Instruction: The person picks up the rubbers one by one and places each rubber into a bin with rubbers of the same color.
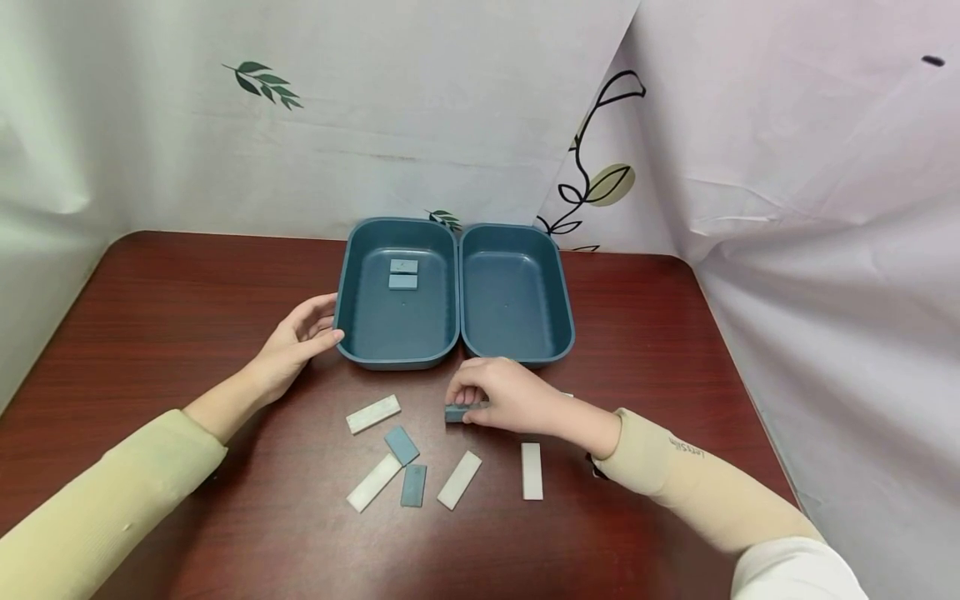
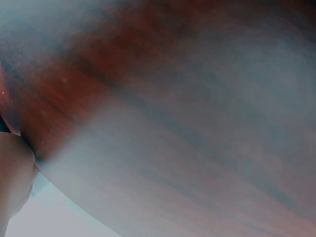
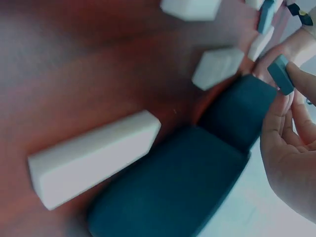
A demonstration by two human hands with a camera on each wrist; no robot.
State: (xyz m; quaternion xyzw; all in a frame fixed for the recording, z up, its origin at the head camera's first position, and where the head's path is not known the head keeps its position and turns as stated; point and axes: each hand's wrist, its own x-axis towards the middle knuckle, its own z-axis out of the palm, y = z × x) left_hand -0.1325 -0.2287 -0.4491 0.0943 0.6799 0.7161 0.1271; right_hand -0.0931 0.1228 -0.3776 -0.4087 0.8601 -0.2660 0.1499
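Observation:
My right hand pinches a small blue block between thumb and fingers, just in front of the two blue bins. In the head view the fingers partly cover this block. At the far left, my left hand rests against the outer side of the left bin, its thumb at the rim and its fingers loosely bent along the wall. Two blue blocks lie inside that bin. The right bin stands right beside it. The left wrist view is blurred and shows little beyond part of a finger.
On the red-brown table, white blocks and two blue blocks lie scattered in front of the bins. One white block lies below the right forearm. A pale patterned curtain hangs behind the table.

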